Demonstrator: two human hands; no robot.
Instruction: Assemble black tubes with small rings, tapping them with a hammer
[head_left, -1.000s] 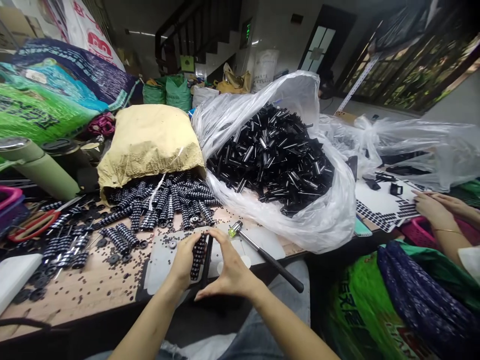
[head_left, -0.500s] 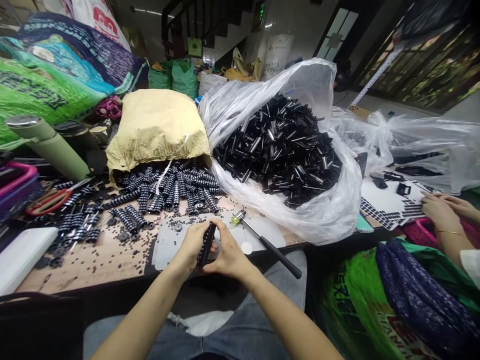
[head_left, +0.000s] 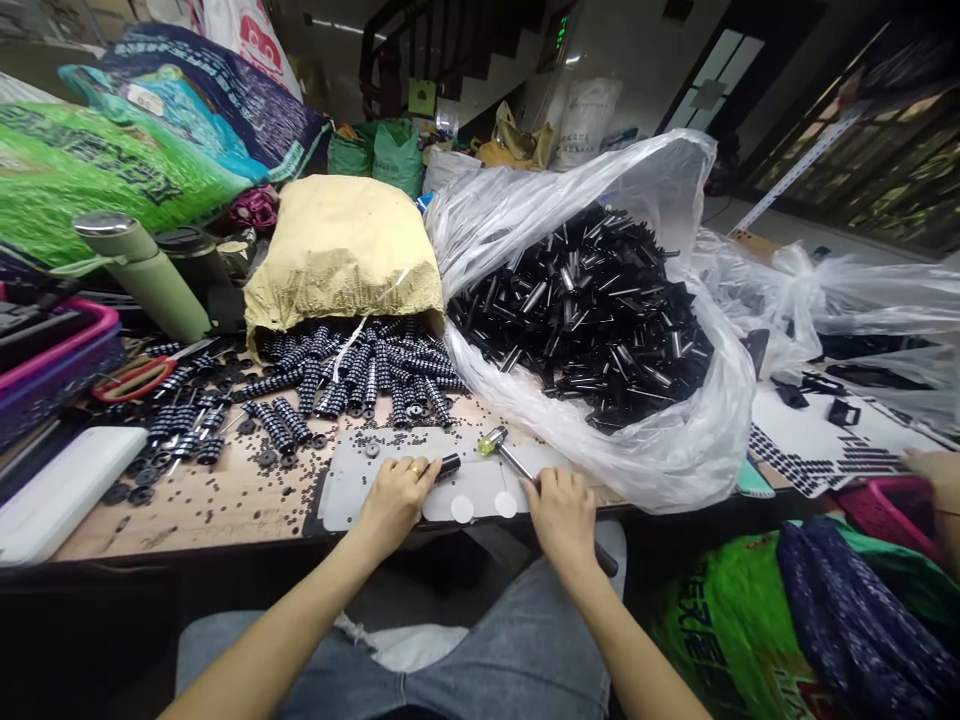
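My left hand [head_left: 396, 502] is closed around a black cylindrical part [head_left: 448, 466], held low over a pale grey board [head_left: 341, 500]. Only the part's right end shows; my fingers cover the remainder. My right hand [head_left: 564, 512] grips the black handle of a small hammer [head_left: 493, 441]. The hammer's yellowish head rests on or just above the board, pointing left. Between my hands, a white disc [head_left: 462, 509] and another white disc [head_left: 506, 503] are near the board's front edge. Small black rings are scattered at the board's back left.
A yellow sack [head_left: 345, 230] spills black-and-white ringed rods [head_left: 382, 370]. Beside it, a clear plastic bag [head_left: 720, 400] holds many black parts [head_left: 585, 310]. Red-handled scissors [head_left: 139, 380], a green flask [head_left: 154, 275] and a white box [head_left: 67, 490] are left. Another person's hand [head_left: 937, 475] is right.
My hands have moved apart. Only my left hand keeps the black part, now lowered and lying more level. My right hand has taken hold of the hammer handle. A second white disc is now visible.
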